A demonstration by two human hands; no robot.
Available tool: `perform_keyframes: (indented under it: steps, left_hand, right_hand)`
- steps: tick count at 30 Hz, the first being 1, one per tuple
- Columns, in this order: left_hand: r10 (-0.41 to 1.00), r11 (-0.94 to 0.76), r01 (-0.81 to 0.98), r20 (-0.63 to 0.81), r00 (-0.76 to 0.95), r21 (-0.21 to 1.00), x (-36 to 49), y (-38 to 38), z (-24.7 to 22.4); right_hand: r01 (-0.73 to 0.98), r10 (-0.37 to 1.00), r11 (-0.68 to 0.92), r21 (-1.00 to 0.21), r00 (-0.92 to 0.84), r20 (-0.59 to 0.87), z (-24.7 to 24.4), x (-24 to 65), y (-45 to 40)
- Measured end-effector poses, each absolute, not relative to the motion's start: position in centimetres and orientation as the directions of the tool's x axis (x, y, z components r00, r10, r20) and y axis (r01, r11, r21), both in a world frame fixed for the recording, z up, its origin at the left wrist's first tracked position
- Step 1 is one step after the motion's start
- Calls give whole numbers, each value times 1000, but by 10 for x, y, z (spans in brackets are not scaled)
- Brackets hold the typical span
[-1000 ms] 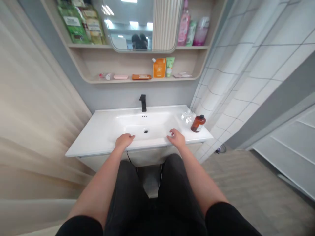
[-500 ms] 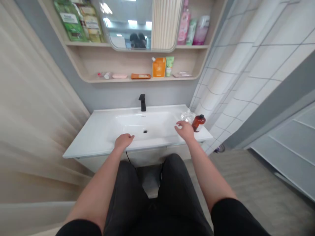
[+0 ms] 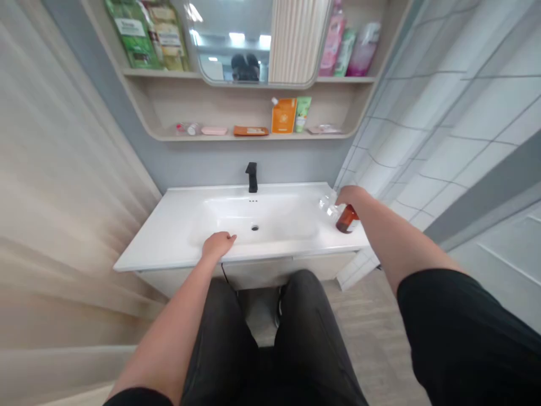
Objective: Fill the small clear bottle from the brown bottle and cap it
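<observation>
An amber bottle with a pale label stands on the right end of the white sink counter, leaning slightly. My right hand comes down over its top with the fingers curled around the neck, and the cap is hidden under it. Just left of those fingers are clear, see-through items, possibly plastic or glass; their kind is hard to make out. My left hand rests at the front rim of the white sink, its fingers curled in and nothing visible in them.
A black faucet rises behind the basin. The wall cabinet's lower shelf carries an orange pouch, a green tube and small packets. Bottles flank the mirror above. A white tiled wall borders the right side, a beige curtain the left.
My right hand has moved right and back, from beside the amber bottle to over its top, closing on it. The view has shifted slightly left. My left hand stays at the rim.
</observation>
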State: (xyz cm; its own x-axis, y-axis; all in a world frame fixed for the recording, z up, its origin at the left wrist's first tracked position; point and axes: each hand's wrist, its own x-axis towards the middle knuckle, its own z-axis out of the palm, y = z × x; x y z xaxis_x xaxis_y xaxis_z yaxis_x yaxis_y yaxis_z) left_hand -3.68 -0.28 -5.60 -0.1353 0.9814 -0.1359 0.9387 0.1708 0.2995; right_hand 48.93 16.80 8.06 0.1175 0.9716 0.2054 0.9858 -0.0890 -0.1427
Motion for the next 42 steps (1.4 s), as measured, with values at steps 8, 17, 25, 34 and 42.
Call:
perform_keyframes:
  steps: [8,17,25,34,42]
  left_hand:
    - [979,171,937,-156,-128,304,-38,0,-57]
    - [986,162,888,-95,-134,431,-42,-2,-62]
    - [978,-205,298,187,88,932,-14,-1,-54]
    - [972,-228,-33,230,53,973,25,5,-59]
    - [975,-220,-5,220,32,976,15,11,-79]
  right_hand:
    - [984,970,-139,114,158,-184,121,485,184]
    - [983,978,54,177,-88,191,207,458,168]
    - [771,801,597,-223,-562,205,136,312,76]
    - [448,741,636,-629,-582,334,52,219,60]
    - [54,866,204,-977,-476,155,-40,219,45]
